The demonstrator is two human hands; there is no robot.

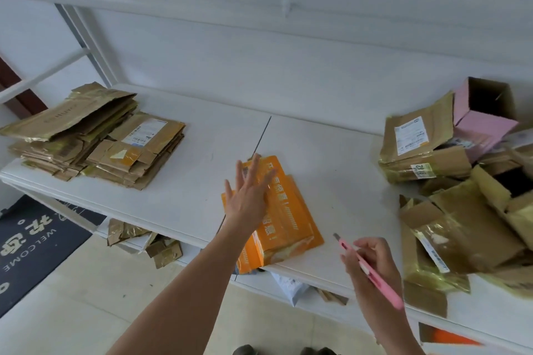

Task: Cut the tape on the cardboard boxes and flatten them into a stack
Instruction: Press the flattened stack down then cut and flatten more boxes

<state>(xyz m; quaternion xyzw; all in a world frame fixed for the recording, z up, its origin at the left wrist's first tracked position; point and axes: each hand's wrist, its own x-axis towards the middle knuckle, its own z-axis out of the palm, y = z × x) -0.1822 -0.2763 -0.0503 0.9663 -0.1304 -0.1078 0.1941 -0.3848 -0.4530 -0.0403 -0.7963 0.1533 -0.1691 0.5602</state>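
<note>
At the table's front edge, one orange box is pressed flat with plenty of boxes left to cut.

Under the left hand [248,196], whose fingers are spread straight and lie flat on it, the orange box [284,216] looks collapsed, though part of it is hidden and I cannot tell whether it is fully flat; the right hand [370,264] hovers just beside it over the white table [331,153], fingers curled round a pink knife [372,271] with a short blade showing. Farther left, well apart, a tall stack [95,135] of flattened brown cardboard shows much of the job done. Off to the right a heap of boxes [467,204], some taped and some gaping, along with a pink box [481,121], is what I judge remains.
</note>
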